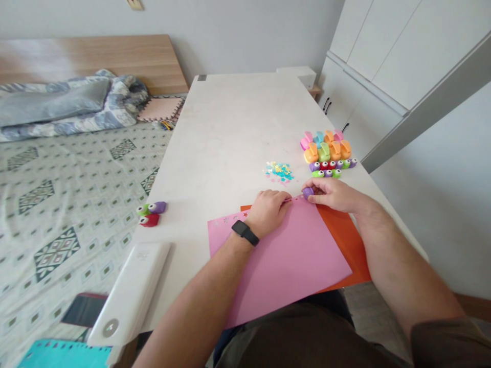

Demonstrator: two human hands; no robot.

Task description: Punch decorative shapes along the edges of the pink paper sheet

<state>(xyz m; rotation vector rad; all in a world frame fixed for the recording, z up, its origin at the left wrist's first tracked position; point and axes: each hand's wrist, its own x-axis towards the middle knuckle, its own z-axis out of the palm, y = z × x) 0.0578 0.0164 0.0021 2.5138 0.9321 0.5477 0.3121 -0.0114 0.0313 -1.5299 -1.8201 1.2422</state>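
Note:
A pink sheet of paper point(291, 255) lies at a slant over an orange sheet point(355, 250) at the table's near edge. Small cut-out shapes, a star among them, run along its far edge. My left hand point(268, 207), with a black watch on the wrist, rests on the sheet and pinches that far edge. Between the fingers of my right hand point(330, 194) is a small purple paper punch point(307, 192), set at the sheet's far right corner. Beyond the paper lies a scatter of blue, yellow and pink paper bits point(280, 171).
Rows of colourful paper punches point(326, 151) stand at the right. Several more punches point(151, 212) sit at the left edge, above a long white device point(132, 291). A phone point(85, 309) and a punched teal sheet point(63, 353) lie on the bed.

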